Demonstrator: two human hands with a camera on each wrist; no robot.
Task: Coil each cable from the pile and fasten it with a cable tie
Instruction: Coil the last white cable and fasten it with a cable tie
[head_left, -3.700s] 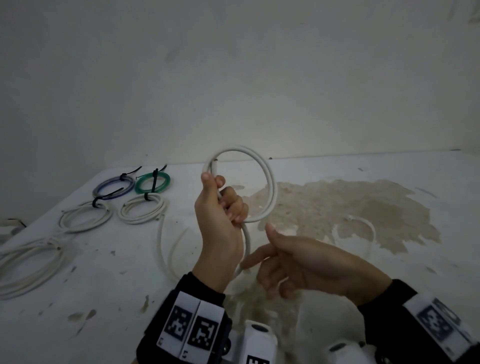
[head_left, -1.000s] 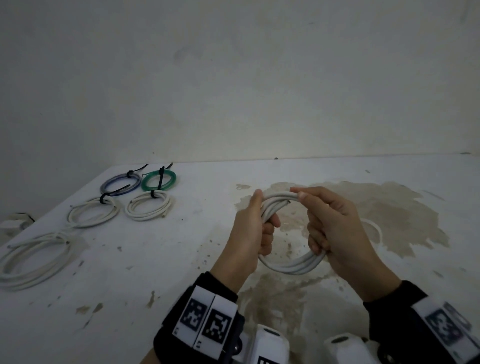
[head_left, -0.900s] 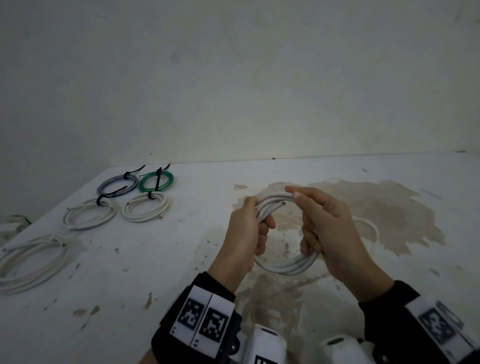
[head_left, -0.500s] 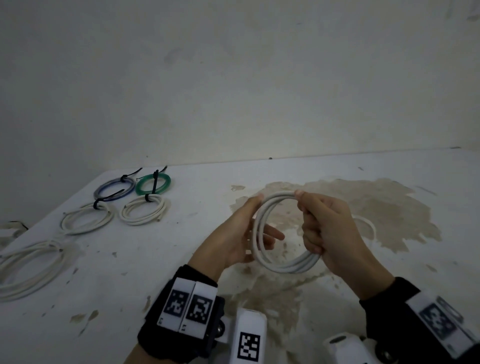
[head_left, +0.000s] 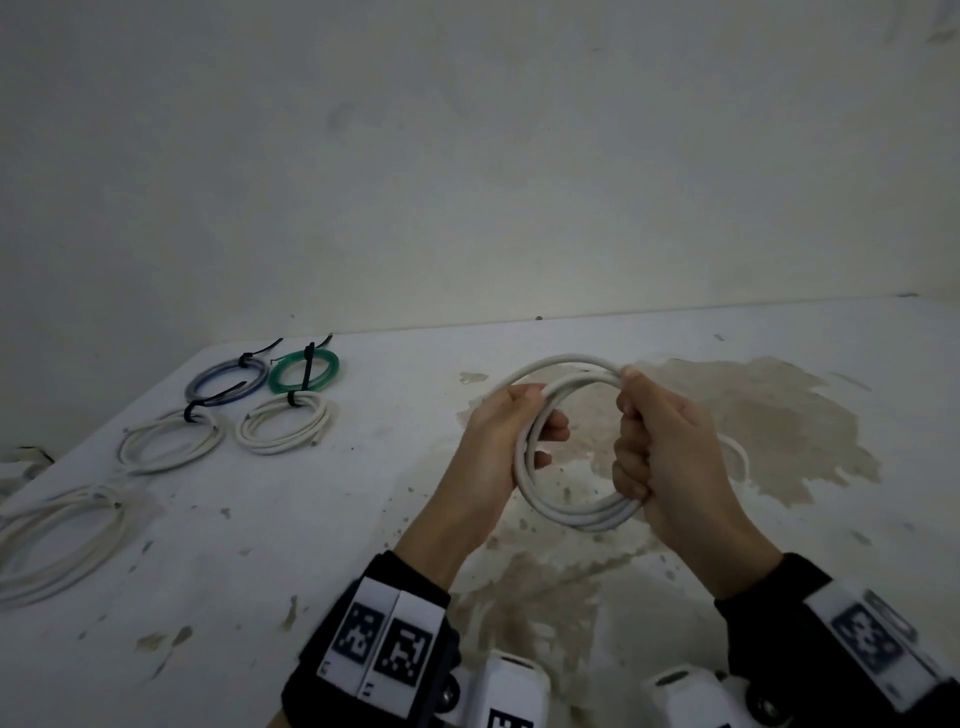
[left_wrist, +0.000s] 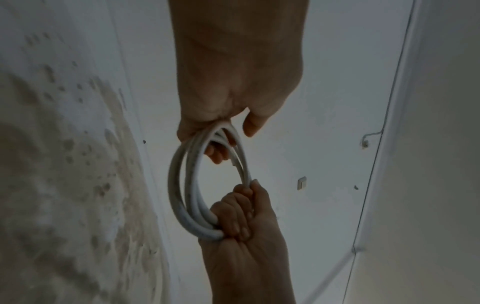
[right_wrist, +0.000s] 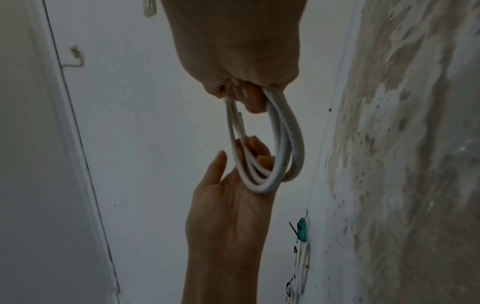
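Note:
A white cable coil (head_left: 582, 514) of several turns hangs in the air above the stained table (head_left: 363, 519). My left hand (head_left: 519, 431) holds its left side, thumb on top and fingers curled through the loop. My right hand (head_left: 644, 441) grips the right side in a tight fist. The left wrist view shows the coil (left_wrist: 182, 185) stretched between my left hand (left_wrist: 228, 139) and right hand (left_wrist: 241, 216). In the right wrist view the coil (right_wrist: 291, 144) runs from the right hand (right_wrist: 246, 96) into the left hand (right_wrist: 233, 195). One cut cable end sticks out near the top.
At the back left lie a blue-grey coil (head_left: 228, 376), a green coil (head_left: 304, 370) and two white coils (head_left: 283, 423), each with a black tie. A loose white cable (head_left: 57, 535) lies at the left edge. A thin white loop (head_left: 737, 452) lies behind my right hand.
The cable went from one loop trailing on the table to a full coil. My left hand opened half a second ago and now holds the coil's left side again.

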